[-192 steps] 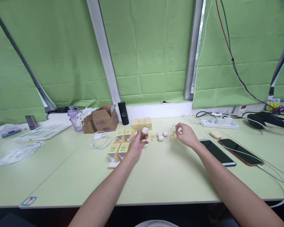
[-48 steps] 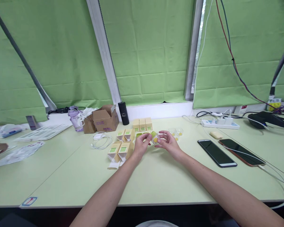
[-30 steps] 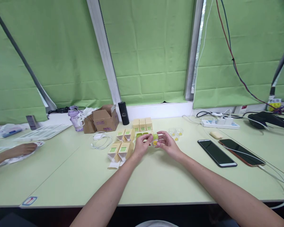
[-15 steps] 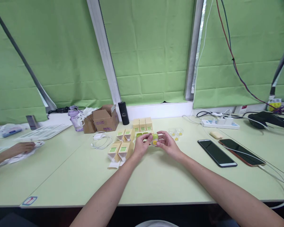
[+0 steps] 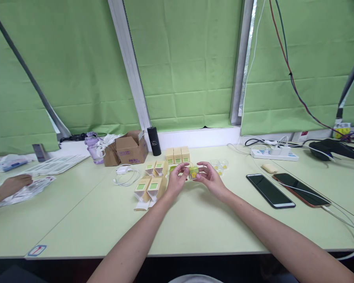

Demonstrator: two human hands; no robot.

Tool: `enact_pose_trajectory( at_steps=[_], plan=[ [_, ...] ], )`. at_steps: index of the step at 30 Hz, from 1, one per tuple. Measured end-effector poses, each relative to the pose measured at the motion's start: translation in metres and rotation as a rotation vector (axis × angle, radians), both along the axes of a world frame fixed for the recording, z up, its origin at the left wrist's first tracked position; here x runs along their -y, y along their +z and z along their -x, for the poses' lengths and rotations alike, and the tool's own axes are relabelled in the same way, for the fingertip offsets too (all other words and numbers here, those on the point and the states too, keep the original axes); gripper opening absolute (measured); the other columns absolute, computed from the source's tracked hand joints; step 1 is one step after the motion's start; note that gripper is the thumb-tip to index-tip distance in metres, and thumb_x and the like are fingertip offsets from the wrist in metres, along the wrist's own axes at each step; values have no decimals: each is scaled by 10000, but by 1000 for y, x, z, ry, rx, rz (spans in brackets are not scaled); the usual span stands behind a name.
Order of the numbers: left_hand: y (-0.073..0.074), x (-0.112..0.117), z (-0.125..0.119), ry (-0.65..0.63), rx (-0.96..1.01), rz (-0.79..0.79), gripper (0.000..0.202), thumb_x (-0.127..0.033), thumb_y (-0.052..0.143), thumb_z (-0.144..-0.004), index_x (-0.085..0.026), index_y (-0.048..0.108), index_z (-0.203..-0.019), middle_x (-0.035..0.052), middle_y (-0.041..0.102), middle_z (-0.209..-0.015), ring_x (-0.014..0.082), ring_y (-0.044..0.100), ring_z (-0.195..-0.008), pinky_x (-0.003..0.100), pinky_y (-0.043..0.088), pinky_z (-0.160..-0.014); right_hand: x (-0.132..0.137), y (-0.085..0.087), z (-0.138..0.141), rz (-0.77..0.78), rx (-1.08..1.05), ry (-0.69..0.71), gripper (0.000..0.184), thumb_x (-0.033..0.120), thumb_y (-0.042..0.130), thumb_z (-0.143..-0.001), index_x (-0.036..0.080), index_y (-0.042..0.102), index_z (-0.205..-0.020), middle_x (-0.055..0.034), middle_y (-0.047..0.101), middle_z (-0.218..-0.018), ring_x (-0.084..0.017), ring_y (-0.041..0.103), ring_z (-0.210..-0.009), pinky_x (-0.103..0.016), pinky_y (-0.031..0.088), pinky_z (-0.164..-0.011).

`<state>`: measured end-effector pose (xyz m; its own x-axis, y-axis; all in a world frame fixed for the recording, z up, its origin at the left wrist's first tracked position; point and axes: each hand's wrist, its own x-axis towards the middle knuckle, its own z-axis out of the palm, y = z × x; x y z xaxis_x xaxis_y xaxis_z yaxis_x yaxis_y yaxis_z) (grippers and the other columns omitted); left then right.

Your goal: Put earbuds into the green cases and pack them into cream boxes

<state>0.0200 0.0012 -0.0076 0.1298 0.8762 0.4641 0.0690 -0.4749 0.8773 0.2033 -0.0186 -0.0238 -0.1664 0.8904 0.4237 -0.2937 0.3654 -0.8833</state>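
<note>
Between the fingertips of both hands is a small clear jar with a green lid (image 5: 194, 170) and a yellow label. My left hand (image 5: 177, 179) pinches it from the left, and my right hand (image 5: 211, 180) grips its other side. Several clear jars (image 5: 223, 164) with yellow marks stand just beyond my right hand. Behind my left fingers a green lid (image 5: 172, 168) shows in part; whatever lies beside it is hidden. Left of my left hand stand open beige boxes (image 5: 157, 188) with green labels, their flaps out. Closed beige boxes (image 5: 177, 155) form a row farther back.
A cardboard carton (image 5: 132, 149), a black bottle (image 5: 154, 141) and a purple bottle (image 5: 94, 149) stand at the back left. A white charger cable (image 5: 126, 175) lies nearby. Two phones (image 5: 270, 191) and a power strip (image 5: 274, 154) are on the right. Another person's hand (image 5: 16, 184) is far left.
The jar has turned slightly and tilted between my fingers, its lid now facing me more. My right hand shifted a little. The other person's hand moved left over a plastic bag.
</note>
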Motion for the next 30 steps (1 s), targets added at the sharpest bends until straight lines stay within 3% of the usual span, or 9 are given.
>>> enact_pose_trajectory(
  at_steps=[5, 11, 30],
  plan=[
    [5, 11, 1, -73, -23, -48, 501, -449, 765, -871, -211, 605, -1283, 106, 693, -1135, 225, 661, -1041, 291, 545, -786, 4, 6, 0, -8, -23, -9, 542, 500, 828, -838, 303, 534, -1248, -34, 653, -1105, -213, 735, -965, -510, 612, -978],
    [10, 21, -1, -65, -72, -75, 559, -347, 830, -808, -240, 577, -1295, 102, 679, -1178, 221, 647, -1028, 310, 537, -819, 7, 9, 0, -18, -28, -14, 529, 500, 820, -847, 310, 541, -1255, -36, 671, -1107, -217, 739, -981, -503, 609, -989],
    [15, 24, -6, 18, -96, -86, 452, -298, 819, -808, -241, 676, -1233, 98, 703, -1243, 207, 645, -966, 331, 527, -827, 4, 11, -2, -26, -29, -15, 432, 490, 824, -838, 298, 624, -1168, -24, 709, -1044, -206, 725, -937, -491, 613, -973]
  ],
)
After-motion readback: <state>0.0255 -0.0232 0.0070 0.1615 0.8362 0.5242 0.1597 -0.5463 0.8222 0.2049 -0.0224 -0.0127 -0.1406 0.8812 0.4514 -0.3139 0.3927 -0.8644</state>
